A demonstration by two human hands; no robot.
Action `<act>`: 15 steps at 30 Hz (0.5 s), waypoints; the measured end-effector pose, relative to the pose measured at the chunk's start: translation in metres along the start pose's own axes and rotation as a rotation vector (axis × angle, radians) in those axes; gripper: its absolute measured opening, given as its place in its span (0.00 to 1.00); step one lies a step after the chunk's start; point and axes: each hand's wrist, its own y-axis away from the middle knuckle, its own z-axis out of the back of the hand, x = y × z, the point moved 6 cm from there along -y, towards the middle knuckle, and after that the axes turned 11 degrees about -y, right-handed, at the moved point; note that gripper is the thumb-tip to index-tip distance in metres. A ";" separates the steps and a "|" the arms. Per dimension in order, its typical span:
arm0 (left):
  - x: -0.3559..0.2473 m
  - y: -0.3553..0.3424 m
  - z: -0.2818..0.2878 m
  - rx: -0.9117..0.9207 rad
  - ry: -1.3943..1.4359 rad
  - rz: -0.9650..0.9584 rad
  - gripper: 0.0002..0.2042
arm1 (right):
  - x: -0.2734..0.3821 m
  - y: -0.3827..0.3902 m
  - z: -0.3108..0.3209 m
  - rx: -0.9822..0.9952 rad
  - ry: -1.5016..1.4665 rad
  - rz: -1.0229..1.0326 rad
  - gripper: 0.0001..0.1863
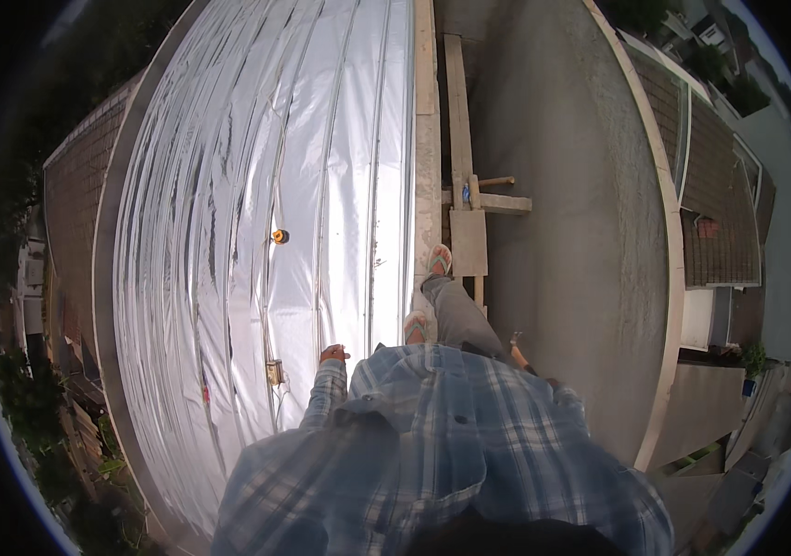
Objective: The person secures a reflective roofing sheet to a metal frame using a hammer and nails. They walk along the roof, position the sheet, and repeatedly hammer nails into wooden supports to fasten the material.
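I look down on my feet in sandals (438, 259) on a narrow concrete ledge (426, 139), beside silver foil-covered roofing (349, 185) with long parallel ribs. My left hand (333, 354) hangs over the foil, its fingers curled; whether anything is in them is too small to tell. My right hand (519, 354) is low at my right side above the grey concrete surface (571, 232), partly behind my plaid shirt, its finger shape unclear.
An orange-topped object (279, 236) and a small metal object (274, 372) lie on the foil. Concrete beams (505, 203) and short sticks (497, 181) run right of the ledge. Raised edges (670, 232) border both sides, with neighbouring tiled roofs (720, 185) beyond.
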 end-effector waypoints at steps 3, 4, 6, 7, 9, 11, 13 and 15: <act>-0.012 -0.023 -0.001 0.010 0.082 0.032 0.11 | 0.069 -0.031 -0.005 0.044 -0.007 0.001 0.11; -0.028 -0.030 -0.010 0.038 0.137 0.030 0.11 | 0.088 -0.033 0.000 0.045 -0.015 -0.005 0.11; -0.045 -0.039 0.014 0.009 0.240 0.047 0.11 | 0.130 -0.060 -0.017 0.131 -0.027 0.014 0.12; -0.060 -0.051 0.000 0.051 0.309 0.048 0.11 | 0.146 -0.064 -0.006 0.129 -0.012 -0.005 0.12; -0.095 -0.079 0.001 0.101 0.495 0.016 0.12 | 0.181 -0.087 0.003 0.173 0.000 -0.006 0.12; -0.117 -0.111 0.021 0.140 0.714 -0.012 0.12 | 0.212 -0.117 0.003 0.264 0.030 -0.020 0.12; -0.149 -0.130 0.033 0.158 0.817 0.009 0.12 | 0.230 -0.136 0.026 0.326 0.064 -0.068 0.12; -0.166 -0.132 0.033 0.148 0.870 0.080 0.11 | 0.229 -0.155 0.064 0.375 0.099 -0.152 0.12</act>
